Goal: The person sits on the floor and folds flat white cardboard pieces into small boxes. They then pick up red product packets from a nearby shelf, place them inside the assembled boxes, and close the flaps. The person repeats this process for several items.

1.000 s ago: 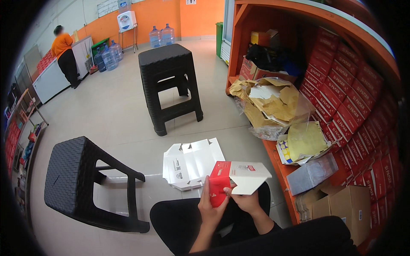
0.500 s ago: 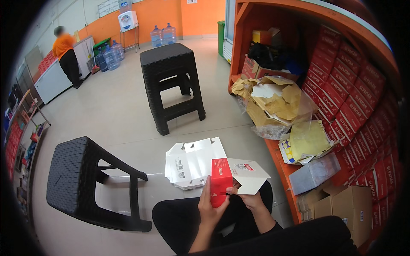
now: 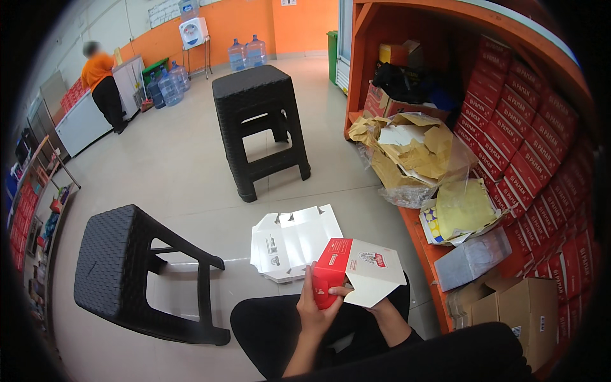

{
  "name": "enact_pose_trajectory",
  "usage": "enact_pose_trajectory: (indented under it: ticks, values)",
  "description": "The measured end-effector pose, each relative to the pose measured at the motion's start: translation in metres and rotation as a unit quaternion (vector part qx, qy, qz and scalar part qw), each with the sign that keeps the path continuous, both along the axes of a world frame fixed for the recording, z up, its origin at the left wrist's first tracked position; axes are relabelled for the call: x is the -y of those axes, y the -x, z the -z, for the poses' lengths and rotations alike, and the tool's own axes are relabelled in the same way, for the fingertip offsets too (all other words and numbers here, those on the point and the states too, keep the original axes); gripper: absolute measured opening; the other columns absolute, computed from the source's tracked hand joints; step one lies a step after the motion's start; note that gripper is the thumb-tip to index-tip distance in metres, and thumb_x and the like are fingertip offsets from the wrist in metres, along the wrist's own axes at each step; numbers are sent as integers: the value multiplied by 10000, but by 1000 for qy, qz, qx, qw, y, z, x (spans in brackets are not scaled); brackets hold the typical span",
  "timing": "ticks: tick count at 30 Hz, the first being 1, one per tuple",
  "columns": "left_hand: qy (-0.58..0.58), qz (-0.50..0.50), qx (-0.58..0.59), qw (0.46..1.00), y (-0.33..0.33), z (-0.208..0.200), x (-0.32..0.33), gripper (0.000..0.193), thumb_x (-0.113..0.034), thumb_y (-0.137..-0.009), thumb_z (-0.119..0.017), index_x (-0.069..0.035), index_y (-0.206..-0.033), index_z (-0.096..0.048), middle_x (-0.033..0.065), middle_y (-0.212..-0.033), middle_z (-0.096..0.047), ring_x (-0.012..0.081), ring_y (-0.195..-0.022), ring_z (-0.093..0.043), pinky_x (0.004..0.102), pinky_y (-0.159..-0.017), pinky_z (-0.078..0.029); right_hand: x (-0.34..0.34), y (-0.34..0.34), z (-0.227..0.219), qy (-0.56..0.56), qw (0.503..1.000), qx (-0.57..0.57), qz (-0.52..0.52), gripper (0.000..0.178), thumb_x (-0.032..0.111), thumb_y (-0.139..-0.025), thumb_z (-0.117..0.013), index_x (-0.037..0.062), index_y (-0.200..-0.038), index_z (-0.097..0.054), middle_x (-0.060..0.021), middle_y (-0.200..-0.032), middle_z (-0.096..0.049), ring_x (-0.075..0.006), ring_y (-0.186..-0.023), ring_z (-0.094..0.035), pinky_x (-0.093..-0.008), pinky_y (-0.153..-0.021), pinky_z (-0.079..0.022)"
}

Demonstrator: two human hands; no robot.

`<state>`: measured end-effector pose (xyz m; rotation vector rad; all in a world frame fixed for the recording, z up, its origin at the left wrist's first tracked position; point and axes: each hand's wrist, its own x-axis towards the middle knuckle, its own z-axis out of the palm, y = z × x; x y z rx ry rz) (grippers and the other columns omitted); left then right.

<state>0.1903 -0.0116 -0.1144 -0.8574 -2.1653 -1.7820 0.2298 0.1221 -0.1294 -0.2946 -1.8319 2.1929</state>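
Note:
A partly folded red and white cardboard box is held above my lap. Its white panel, with a small red emblem, slants down to the right. My left hand is closed along the red left end, fingers upright against it. My right hand grips the box from below, its thumb near the red end and most fingers hidden behind the white panel. Just beyond the box, flat white carton blanks lie on the floor.
Black woven-pattern stools stand to the left and ahead. On my right, an orange shelf holds stacked red boxes, crumpled brown paper and an open brown carton. A person in orange stands at the far left.
The box has tilted in my hands: its white panel has folded down closer to the red part, and more of the red top shows. My right hand is now more hidden beneath it.

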Motion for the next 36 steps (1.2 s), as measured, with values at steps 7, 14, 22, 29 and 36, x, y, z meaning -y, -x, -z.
enact_pose_trajectory:
  ticks: [7,14,22,29,36]
  values:
    - [-281,72,348,891,18,40,36,712,39,-844,-564,-61,-1449,-203,129,-1251,-525,169,-1134,-490,289,-945,-405,11,-33,4,-448,861,-129,202,481,95,-593,-819,34,-1019,-604,-180,-1138,-544,-286,-969,-543,-382,-809,-449]
    - [-208,174,407,872,24,56,84,649,-336,-941,-440,-89,-1467,-152,196,-1413,-352,249,-1296,-360,357,-1060,-272,-55,-3,-1,-157,964,-88,195,324,78,-763,-727,-29,-1044,-607,-89,-1018,-625,-154,-922,-571,-276,-795,-447]
    - [-323,208,361,850,63,69,90,846,-675,-895,-123,-34,-1434,-241,162,-1457,-306,302,-1343,-291,433,-1109,-193,-64,3,5,-82,988,5,128,220,91,-861,-634,-53,-1026,-644,-47,-903,-671,-92,-796,-591,-238,-736,-465]
    - [-283,141,323,892,95,48,65,611,-497,-970,-319,4,-1306,-417,150,-1187,-576,239,-1108,-529,352,-973,-386,-74,22,12,-161,971,-5,180,234,73,-886,-573,-62,-1072,-611,-85,-971,-659,-125,-891,-587,-255,-807,-450]
    - [-58,86,176,979,149,50,31,333,-34,-861,-529,62,-1179,-542,146,-1116,-622,199,-1035,-589,313,-920,-441,-84,95,43,-280,916,-84,275,231,59,-889,-523,-44,-1077,-608,-137,-995,-630,-208,-924,-597,-283,-834,-440]
